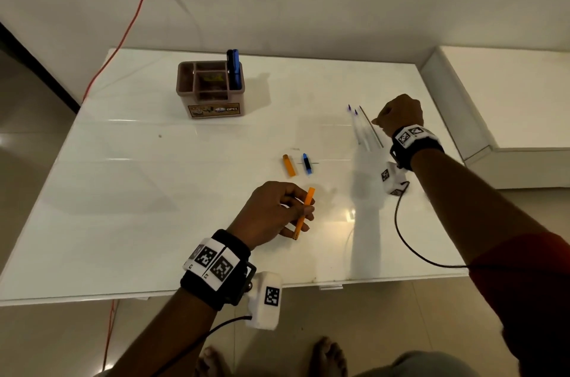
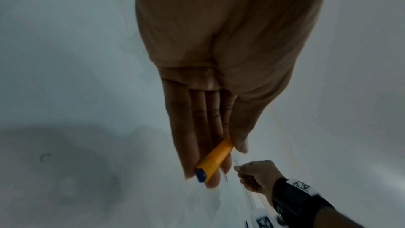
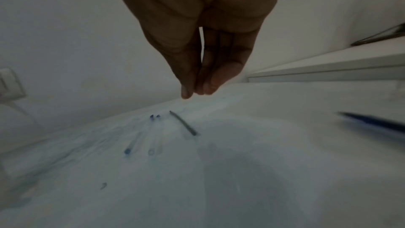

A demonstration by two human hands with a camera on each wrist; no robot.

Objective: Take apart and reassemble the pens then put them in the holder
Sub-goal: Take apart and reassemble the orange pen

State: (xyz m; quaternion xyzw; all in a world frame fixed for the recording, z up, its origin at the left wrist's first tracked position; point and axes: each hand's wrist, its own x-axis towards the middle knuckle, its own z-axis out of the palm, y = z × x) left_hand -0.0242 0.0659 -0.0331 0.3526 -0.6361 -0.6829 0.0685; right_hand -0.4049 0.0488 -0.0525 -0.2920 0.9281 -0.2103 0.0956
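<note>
My left hand [image 1: 297, 211] pinches an orange pen barrel [image 1: 308, 198] near the table's front; in the left wrist view the barrel [image 2: 215, 159] has a blue end. An orange cap [image 1: 289, 165] and a blue cap [image 1: 307, 163] lie just beyond it. My right hand [image 1: 378, 122] hovers at the right with its fingertips [image 3: 186, 93] pressed together and nothing between them. Right below it lie a thin dark refill [image 3: 183, 123] and two clear tubes with purple tips [image 1: 359, 126]. The brown holder [image 1: 211, 88] at the back holds blue pens [image 1: 233, 68].
The white table [image 1: 154, 191] ends at a raised white ledge [image 1: 493, 93] on the right. An orange cable [image 1: 123, 37] runs from a wall socket down the left side. A blurred blue pen-like thing [image 3: 372, 124] lies right of my right hand.
</note>
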